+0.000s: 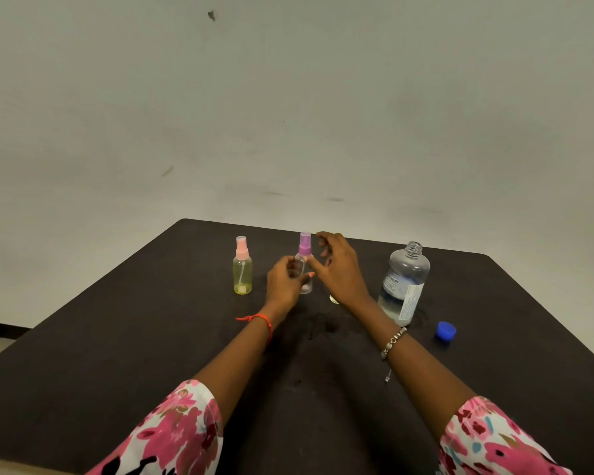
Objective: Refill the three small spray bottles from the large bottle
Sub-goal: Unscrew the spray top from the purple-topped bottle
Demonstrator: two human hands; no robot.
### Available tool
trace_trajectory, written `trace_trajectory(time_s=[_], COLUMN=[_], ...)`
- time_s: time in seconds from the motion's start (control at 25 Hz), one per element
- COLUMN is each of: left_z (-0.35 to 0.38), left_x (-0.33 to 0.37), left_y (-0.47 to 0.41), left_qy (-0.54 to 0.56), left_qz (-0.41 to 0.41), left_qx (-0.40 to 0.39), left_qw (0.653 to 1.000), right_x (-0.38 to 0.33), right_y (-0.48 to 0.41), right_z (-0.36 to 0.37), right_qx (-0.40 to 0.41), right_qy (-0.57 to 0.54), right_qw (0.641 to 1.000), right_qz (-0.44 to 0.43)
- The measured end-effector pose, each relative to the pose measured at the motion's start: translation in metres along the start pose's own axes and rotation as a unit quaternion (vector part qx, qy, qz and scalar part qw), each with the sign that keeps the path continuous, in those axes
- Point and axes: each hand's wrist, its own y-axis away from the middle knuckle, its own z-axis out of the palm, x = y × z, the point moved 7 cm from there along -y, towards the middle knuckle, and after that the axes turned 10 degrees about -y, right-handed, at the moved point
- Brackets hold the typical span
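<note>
**Q:** What fills most of the figure?
**A:** A dark table (117,337) spans the lower half of the frame, with a pale wall (288,97) above it.

**Q:** Where is the supply vessel?
**A:** The large bottle (407,282) stands upright at centre right. Its threaded neck is uncapped and clear liquid sits in its lower part (the label faces right and is too blurred to read).

**Q:** And the hands?
**A:** Both reach in from the bottom edge and meet at mid-frame. The left hand (283,282) has its fingers curled round the body of the clear spray bottle (304,248), holding it upright on the table. The right hand (342,272) is just right of that bottle's purple spray head, fingers loosely spread and gripping nothing. Whether its thumb touches the bottle cannot be told.

**Q:** Where are the other small bottles?
**A:** The yellow spray bottle (243,274), with a pink spray head, stands upright left of centre, apart from the left hand. The third bottle (334,299) shows only as a pale sliver of its base below the right hand. The rest of it is hidden.

**Q:** What is the smallest item?
**A:** A blue cap (445,330) lies on the table near the large bottle, to its lower right and not touching it.
</note>
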Motion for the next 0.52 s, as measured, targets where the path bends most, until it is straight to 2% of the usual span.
trace_trajectory(time_s=[0.08,0.24,0.44,0.52], left_z=[-0.004,-0.012,-0.017,-0.018], left_x=[0.011,0.023,0.022,0.022], left_y=[0.009,0.025,0.041,0.047], left_qy=[0.003,-0.028,-0.005,0.001], left_qz=[0.021,0.056,0.041,0.043], left_qx=[-0.01,-0.027,-0.082,-0.101], left_qw=[1.0,0.998,0.996,0.994], right_x=[0.0,-0.012,-0.029,-0.033], right_y=[0.003,0.007,0.011,0.015], right_z=[0.001,-0.006,-0.007,-0.01], right_qx=[0.01,0.046,-0.052,-0.092], right_qy=[-0.017,-0.018,0.003,-0.029], right_qw=[0.999,0.996,0.994,0.99], right_qz=[0.044,0.08,0.097,0.101])
